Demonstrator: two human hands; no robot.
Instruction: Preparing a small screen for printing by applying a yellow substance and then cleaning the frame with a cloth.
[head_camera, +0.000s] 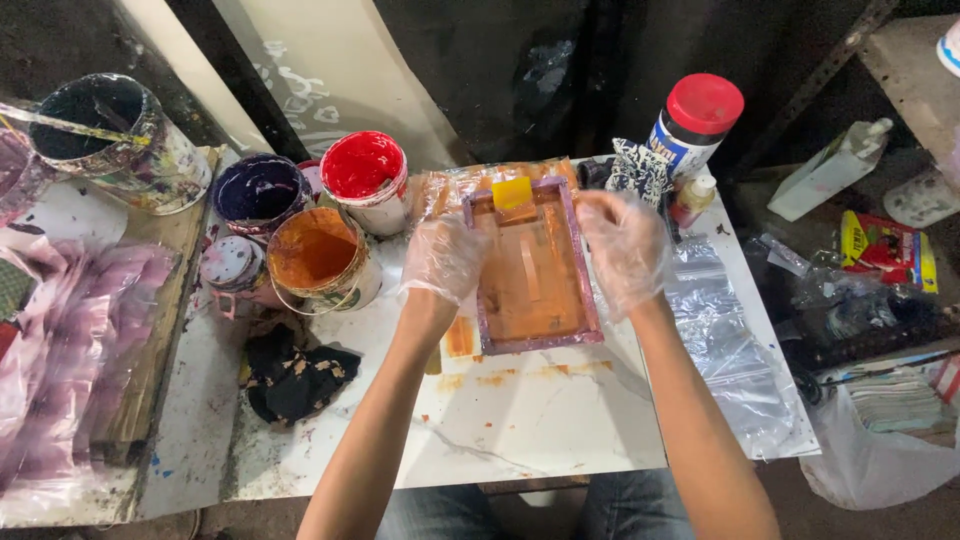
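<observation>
The small printing frame (533, 265) is held at its two long sides by the gloved left hand (443, 257) and right hand (626, 250), just right of the orange paint can (318, 258). Its long side runs away from the person.

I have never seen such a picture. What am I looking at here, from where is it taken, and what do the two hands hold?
There is one picture, from a camera on a person's head, looking down. The left hand and right hand wear thin clear gloves and grip the sides of a small purple-framed screen, smeared orange, lying on a white table. A yellow scraper rests at its far end. To the left stand open paint tubs: orange, red, dark purple. A red-lidded bottle stands behind.
</observation>
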